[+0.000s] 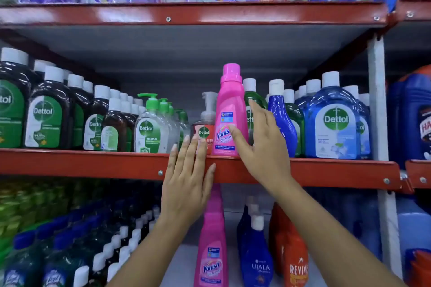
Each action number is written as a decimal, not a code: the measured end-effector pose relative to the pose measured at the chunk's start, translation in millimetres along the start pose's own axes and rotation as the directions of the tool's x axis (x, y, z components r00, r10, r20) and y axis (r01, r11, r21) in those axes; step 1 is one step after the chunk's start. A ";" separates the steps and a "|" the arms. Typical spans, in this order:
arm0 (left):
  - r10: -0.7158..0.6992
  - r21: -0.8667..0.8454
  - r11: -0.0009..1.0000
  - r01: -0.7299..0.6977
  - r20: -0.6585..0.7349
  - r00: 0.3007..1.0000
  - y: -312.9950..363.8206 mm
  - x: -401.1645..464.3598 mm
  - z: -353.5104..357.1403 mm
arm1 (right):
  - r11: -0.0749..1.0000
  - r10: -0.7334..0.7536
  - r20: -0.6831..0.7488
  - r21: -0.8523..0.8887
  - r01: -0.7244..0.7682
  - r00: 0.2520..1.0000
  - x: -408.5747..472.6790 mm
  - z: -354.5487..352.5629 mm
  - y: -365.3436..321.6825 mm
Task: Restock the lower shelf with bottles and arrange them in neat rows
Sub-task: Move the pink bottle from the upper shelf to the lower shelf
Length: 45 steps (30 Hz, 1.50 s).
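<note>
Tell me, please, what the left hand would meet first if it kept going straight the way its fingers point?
Most likely the small red Dettol pump bottle. The left hand lies flat over the shelf's red front edge, fingertips pointing up and inward at that bottle's label. Depth is unclear, so they may already touch it.

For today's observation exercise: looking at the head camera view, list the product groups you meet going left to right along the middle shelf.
Brown Dettol antiseptic bottles → clear Dettol pump bottles with green pumps → red Dettol foam pump bottle → pink Vanish bottle → dark blue bottle with white cap → blue Dettol bottles.
</note>
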<state>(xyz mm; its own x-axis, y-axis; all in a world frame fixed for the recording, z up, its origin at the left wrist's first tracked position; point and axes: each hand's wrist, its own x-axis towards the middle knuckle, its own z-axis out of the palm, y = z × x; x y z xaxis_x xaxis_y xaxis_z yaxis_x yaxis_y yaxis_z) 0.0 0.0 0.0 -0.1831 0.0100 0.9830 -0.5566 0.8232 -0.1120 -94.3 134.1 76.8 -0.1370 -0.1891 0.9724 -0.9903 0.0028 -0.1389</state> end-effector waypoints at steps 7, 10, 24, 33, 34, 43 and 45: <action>0.028 0.066 0.997 -0.025 -0.039 0.999 -4.3 -2.3 11.1 | 0.976 0.217 0.226 -0.063 -0.208 0.950 27.6 4.7 6.4; 0.043 0.116 0.993 -0.031 -0.098 0.994 -6.0 -3.5 15.2 | 0.963 0.267 0.266 -0.028 -0.270 0.926 32.9 2.1 6.9; 0.036 0.135 0.991 -0.023 -0.098 0.995 -5.3 -2.0 14.7 | 0.946 0.258 0.129 0.166 -0.278 0.957 42.3 -15.8 -9.6; 0.039 0.122 0.992 -0.028 -0.089 0.995 -4.5 -2.6 12.4 | 0.889 0.247 0.167 0.353 -0.292 0.955 29.8 -53.1 -6.8; 0.045 0.123 0.992 -0.033 -0.093 0.995 -4.6 -2.7 12.8 | 0.875 0.254 0.174 0.378 -0.302 0.951 24.7 -56.4 -5.2; 0.063 0.134 0.990 -0.043 -0.146 0.987 -6.4 -4.7 17.1 | 0.745 0.299 0.301 0.519 -0.418 0.906 -51.9 -72.9 17.7; 0.073 0.141 0.989 -0.051 -0.162 0.984 -6.7 -4.9 18.0 | 0.710 0.313 0.310 0.551 -0.438 0.898 -74.2 -67.1 25.5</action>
<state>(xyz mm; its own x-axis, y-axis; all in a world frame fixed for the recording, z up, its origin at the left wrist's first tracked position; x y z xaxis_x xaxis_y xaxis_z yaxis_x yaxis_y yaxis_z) -10.0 -15.8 -6.7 -0.0897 0.1623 0.9827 -0.6553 0.7333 -0.1809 -110.9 214.1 13.7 -0.4258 -0.4734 0.7711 -0.6301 -0.4564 -0.6282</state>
